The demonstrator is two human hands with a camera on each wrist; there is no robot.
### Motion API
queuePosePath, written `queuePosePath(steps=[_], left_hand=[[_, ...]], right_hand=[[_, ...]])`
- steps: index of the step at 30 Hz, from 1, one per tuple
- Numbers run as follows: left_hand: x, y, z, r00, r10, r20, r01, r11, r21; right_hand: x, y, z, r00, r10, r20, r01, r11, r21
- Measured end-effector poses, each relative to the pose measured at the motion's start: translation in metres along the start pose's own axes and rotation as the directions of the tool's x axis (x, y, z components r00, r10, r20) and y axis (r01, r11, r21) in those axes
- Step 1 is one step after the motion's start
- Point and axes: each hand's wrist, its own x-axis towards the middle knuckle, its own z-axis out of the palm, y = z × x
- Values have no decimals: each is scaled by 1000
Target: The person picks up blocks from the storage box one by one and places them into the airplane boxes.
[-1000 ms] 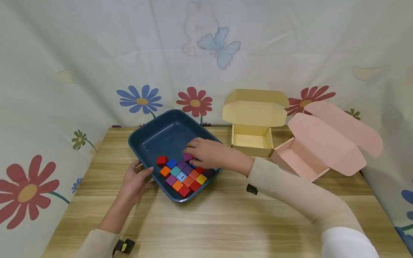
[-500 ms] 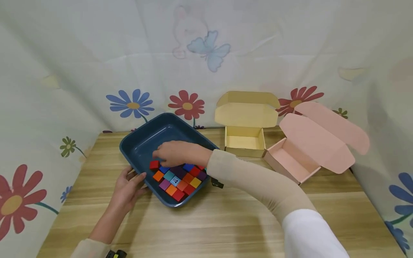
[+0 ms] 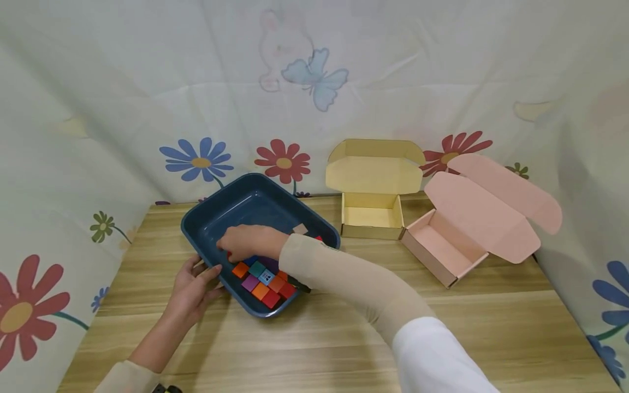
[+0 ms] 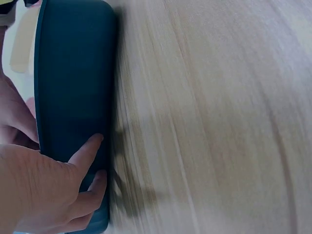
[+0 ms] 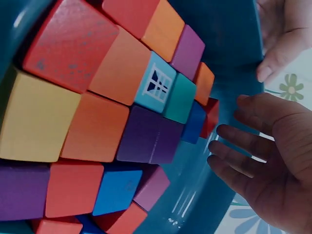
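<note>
A dark blue tray [image 3: 236, 210] stands on the table and holds several coloured cubes bunched toward its near side. My left hand [image 3: 189, 289] grips the tray's left side, with the thumb at the rim and the fingers against the outer wall [image 4: 73, 73]. Inside the tray, my right hand [image 3: 248, 242] reaches to the left end of the cubes, its fingers spread and loosely bent. Its fingertips are close to a red cube [image 5: 211, 117] beside a blue cube [image 5: 193, 123]. A light blue cube with a printed mark [image 5: 157, 80] lies among the others. My right arm hides some cubes in the head view.
An open yellow box [image 3: 372, 215] stands at the back, right of the tray. Beside it is an open pink box [image 3: 444, 240], its lid folded back. A flower-print cloth [image 3: 393, 76] hangs behind the table [image 3: 314, 349].
My right hand has moved left across the tray, from over the middle cubes to the red cube at the left end. My left hand stays on the tray's side.
</note>
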Motion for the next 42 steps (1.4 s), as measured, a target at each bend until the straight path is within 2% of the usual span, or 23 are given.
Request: queuePosePath(steps=[5, 13, 18, 24, 31, 36, 42], left_hand=[[1, 5, 2, 1000, -4, 11, 4, 1000, -1], [3, 4, 4, 1000, -4, 6, 4, 1000, -2], [2, 2, 3, 1000, -4, -3, 4, 1000, -1], [2, 1, 4, 1000, 2, -7, -2, 1000, 7], [-4, -5, 1, 999, -35, -25, 36, 999, 18], [-5, -5, -1, 999, -30, -39, 31, 999, 22], [-2, -3, 1, 999, -23, -44, 24, 1000, 17]], right_hand=[[7, 5, 4, 1000, 5, 3, -5, 1000, -8], [14, 16, 11, 998, -53, 19, 53, 999, 6], [19, 16, 10, 995, -100, 4, 100, 995, -17], [21, 16, 9, 995, -89, -35, 89, 996, 6], [12, 18, 4, 995, -76, -62, 78, 996, 43], [1, 24, -5, 992, -68, -103, 74, 995, 60], [-21, 39, -14, 984, -85, -159, 93, 995, 44]])
